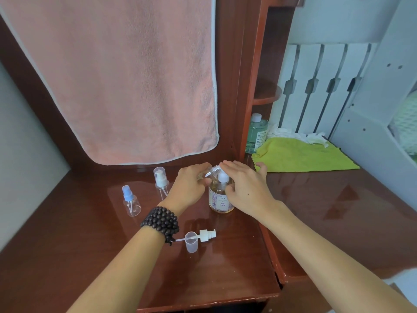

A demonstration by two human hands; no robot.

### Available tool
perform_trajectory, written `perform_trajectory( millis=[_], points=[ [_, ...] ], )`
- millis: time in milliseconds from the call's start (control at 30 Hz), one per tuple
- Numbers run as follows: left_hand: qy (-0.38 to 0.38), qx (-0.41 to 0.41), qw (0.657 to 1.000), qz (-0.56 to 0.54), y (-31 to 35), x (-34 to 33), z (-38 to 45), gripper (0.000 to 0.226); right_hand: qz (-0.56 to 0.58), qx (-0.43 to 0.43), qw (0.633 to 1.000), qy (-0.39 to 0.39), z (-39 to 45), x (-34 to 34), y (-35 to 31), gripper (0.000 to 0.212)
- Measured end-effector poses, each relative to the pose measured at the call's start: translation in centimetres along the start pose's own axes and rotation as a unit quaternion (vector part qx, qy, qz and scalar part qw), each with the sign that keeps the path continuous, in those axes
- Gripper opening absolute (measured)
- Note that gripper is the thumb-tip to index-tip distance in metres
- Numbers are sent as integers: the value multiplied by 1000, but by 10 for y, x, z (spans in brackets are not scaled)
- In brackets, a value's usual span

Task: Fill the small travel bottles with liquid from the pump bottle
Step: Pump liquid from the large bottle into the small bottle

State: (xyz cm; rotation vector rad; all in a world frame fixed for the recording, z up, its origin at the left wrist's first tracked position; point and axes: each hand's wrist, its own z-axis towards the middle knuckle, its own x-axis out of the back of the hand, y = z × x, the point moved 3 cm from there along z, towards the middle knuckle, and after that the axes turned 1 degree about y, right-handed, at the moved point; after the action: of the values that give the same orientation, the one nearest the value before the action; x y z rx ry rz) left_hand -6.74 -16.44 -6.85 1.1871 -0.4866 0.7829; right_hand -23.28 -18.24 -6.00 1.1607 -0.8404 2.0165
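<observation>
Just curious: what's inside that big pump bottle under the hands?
The pump bottle holds a clear, pale amber liquid, seen through its wall around the label. The right hand covers its upper part and pump head, so the liquid level cannot be seen.

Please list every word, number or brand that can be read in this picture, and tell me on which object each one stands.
No text can be read.
Pump bottle: its label carries purple print and small dark characters, too blurred to read.
Green bottle on the shelf: its white label has lines of print, too small to read.
</observation>
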Motion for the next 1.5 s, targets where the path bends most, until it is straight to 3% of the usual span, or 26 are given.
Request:
perform_trajectory(
  millis=[633,1500],
  points=[
    [10,-6,1000,-5,2,-1,-3,27,39,-7,999,10,-5,-5,2,67],
    [9,-3,1000,-15,11,10,-1,24,44,-5,999,7,8,14,4,52]
  ],
)
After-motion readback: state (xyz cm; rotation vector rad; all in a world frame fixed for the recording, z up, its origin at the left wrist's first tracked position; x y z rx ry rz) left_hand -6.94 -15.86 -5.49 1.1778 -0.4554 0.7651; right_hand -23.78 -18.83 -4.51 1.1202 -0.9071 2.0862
